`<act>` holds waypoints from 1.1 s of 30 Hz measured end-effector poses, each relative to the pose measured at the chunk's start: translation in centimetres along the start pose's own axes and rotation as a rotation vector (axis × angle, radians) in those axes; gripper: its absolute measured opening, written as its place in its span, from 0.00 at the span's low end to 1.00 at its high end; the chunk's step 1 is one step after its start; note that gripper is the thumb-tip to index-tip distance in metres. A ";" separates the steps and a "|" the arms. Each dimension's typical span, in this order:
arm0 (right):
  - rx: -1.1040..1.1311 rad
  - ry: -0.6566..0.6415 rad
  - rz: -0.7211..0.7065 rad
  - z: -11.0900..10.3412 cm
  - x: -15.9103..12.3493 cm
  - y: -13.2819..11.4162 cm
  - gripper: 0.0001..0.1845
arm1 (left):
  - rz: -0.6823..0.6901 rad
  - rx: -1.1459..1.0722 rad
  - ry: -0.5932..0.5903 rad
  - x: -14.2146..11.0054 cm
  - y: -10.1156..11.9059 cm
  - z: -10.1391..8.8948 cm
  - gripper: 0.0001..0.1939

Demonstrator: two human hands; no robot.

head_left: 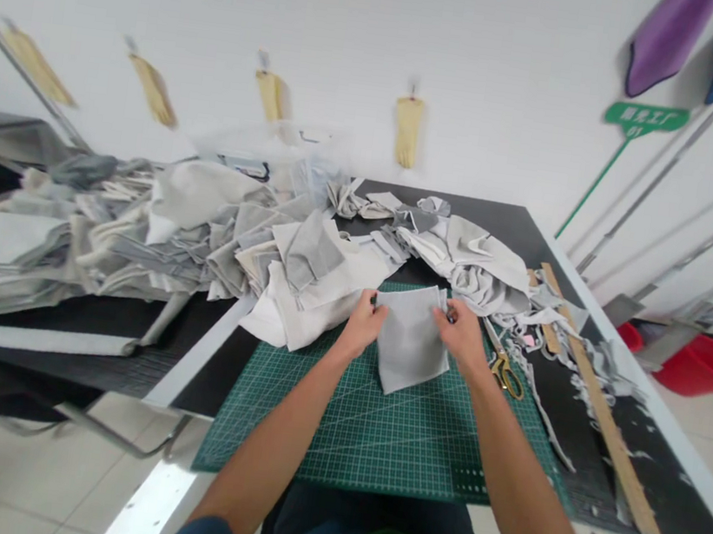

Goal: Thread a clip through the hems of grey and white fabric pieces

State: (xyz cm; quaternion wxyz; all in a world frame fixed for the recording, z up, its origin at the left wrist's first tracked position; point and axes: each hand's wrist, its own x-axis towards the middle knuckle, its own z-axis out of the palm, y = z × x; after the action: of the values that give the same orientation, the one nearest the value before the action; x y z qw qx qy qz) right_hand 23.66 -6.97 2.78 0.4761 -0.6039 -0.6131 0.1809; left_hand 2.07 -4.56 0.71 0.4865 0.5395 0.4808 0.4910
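Between my two hands hangs a light grey piece of fabric, held by its upper corners over the green cutting mat. My left hand pinches the upper left corner. At the upper right corner, my right hand grips the cloth, which seems to have more than one layer there. Small dark spots show at both pinches; I cannot make out what they are. Gold-handled scissors lie just right of my right hand, on the mat's edge.
Heaped grey and white fabric pieces lie left of the mat, with more folded stacks beyond. A crumpled cloth pile sits behind. Wooden strips and scraps line the right side. A red basin stands on the floor.
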 end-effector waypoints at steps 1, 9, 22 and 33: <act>-0.032 -0.013 0.020 0.6 0.2 0.1 0.17 | 0.073 0.075 0.059 0.0 0.2 -0.5 0.21; -0.054 -0.268 -0.042 6.5 -0.5 -1.9 0.27 | 0.326 0.608 0.118 -0.2 1.7 -6.4 0.15; 0.134 -0.286 -0.030 17.6 5.3 -8.4 0.23 | 0.378 1.174 0.532 1.8 6.7 -12.6 0.35; 0.141 -0.317 0.113 18.3 2.9 -2.0 0.29 | 0.387 1.402 0.039 1.9 -1.1 -7.8 0.28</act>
State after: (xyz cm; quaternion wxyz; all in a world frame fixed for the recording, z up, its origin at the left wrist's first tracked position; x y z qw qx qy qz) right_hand 8.43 1.75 -3.35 0.4039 -0.5665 -0.6312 0.3428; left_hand -5.63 -2.17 0.06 -0.0779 0.7911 0.5868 0.1542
